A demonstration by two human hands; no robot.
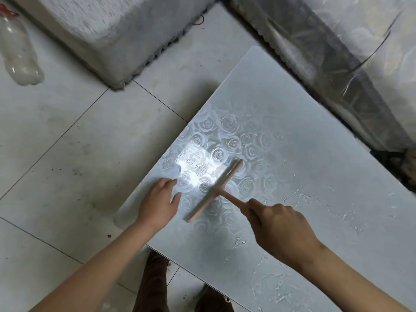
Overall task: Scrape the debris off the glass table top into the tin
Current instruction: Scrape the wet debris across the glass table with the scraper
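1. We are logging the debris (302, 195) first: white flakes and streaks are lying scattered over the near and right-hand part of the glass table top (304, 143), which is carrying a rose pattern across its middle.
2. We are seeing a pinkish T-shaped scraper (213, 190) lying with its blade on the glass in the patterned middle of the table top, the blade running diagonally and the handle pointing back toward the person.
3. The right hand (281, 226) is gripping the scraper handle, its fingers curling round the handle and its forefinger lying straight along it toward the blade.
4. The left hand (159, 199) is resting flat on the table top just inside its left edge, fingers straight and close together, thumb apart, just beside the near end of the blade but not touching it.
5. We are noting a bright glare on the glass between the left hand and the blade.
6. Under the table top's near edge, a brown-clad leg or foot (155, 280) is showing; we cannot tell which.
7. The table top is standing over a pale tiled floor (67, 154), speckled with dirt.
8. Beyond the table top's far corner, a fabric-covered block (108, 30) is sitting on the floor; along the far right edge, furniture under clear plastic sheeting (337, 52) is running close by.
9. Well off to the far left of the table top, a clear plastic bottle (19, 48) is lying on the floor.
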